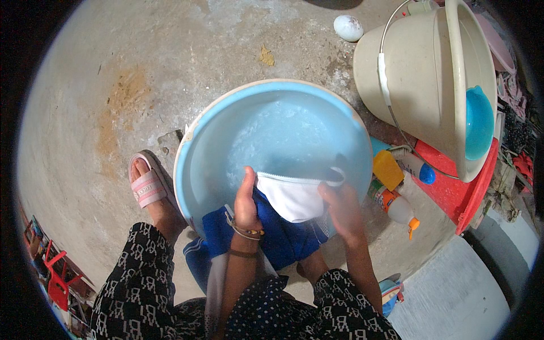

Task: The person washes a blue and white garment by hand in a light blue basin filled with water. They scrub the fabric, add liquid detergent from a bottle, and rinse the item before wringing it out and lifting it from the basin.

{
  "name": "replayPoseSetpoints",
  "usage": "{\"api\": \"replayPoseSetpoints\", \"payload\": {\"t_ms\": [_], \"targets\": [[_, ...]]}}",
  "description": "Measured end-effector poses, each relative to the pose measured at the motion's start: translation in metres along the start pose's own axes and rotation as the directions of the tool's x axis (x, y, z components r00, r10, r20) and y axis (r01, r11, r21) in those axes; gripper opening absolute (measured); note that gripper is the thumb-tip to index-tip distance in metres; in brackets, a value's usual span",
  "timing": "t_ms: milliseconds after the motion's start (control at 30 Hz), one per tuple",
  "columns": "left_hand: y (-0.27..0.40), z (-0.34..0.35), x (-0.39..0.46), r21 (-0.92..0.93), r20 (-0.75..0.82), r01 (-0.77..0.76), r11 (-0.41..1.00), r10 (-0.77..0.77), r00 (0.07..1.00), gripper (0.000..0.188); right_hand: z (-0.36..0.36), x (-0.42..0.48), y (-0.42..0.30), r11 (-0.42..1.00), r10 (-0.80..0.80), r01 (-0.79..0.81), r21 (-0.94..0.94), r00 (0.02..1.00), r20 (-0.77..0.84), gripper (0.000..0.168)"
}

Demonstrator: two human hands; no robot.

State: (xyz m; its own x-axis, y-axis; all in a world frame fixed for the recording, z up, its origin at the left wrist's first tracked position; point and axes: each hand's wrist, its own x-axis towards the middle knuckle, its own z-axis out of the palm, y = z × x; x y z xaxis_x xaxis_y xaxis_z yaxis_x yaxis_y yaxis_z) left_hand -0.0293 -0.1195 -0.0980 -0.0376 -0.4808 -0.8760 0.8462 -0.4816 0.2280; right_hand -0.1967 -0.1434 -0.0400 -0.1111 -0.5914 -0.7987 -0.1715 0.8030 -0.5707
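Observation:
A blue and white garment with a zipper is draped over the near rim of a round light-blue plastic basin. My left hand holds the garment near one end of the zipper edge, thumb pointing up. At the other end of that edge, my right hand grips the white fabric, slightly blurred. The zipper edge spans between both hands above the basin. One blue part with white stripes and a white part hang outside the rim towards my lap.
Right of the basin are a yellow sponge, a brush, a bottle with an orange cap, a red plastic basin and a large cream bucket holding a blue dipper. A white rounded object lies on the concrete floor.

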Motion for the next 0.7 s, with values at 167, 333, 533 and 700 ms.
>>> {"api": "replayPoseSetpoints", "payload": {"t_ms": [167, 333, 533, 700], "targets": [[-0.003, -0.022, 0.009, 0.174, 0.188, 0.008, 0.985, -0.041, 0.981, 0.042, 0.021, -0.011, -0.002, 0.938, -0.271, 0.235, -0.255, 0.955, -0.117, 0.025], [0.003, -0.013, 0.004, 0.185, 0.168, 0.012, 0.983, -0.044, 0.985, 0.035, 0.031, -0.011, 0.005, 0.928, -0.336, 0.299, -0.220, 0.929, -0.153, 0.023], [0.001, -0.010, 0.002, 0.201, 0.105, 0.056, 0.978, -0.079, 0.991, 0.030, 0.024, 0.005, 0.015, 0.955, -0.298, 0.287, -0.080, 0.913, -0.279, 0.020], [0.000, -0.016, 0.005, 0.168, 0.052, -0.070, 0.983, 0.062, 0.997, 0.032, 0.022, 0.000, 0.006, 0.958, -0.260, 0.251, -0.141, 0.964, -0.048, 0.022]]}}
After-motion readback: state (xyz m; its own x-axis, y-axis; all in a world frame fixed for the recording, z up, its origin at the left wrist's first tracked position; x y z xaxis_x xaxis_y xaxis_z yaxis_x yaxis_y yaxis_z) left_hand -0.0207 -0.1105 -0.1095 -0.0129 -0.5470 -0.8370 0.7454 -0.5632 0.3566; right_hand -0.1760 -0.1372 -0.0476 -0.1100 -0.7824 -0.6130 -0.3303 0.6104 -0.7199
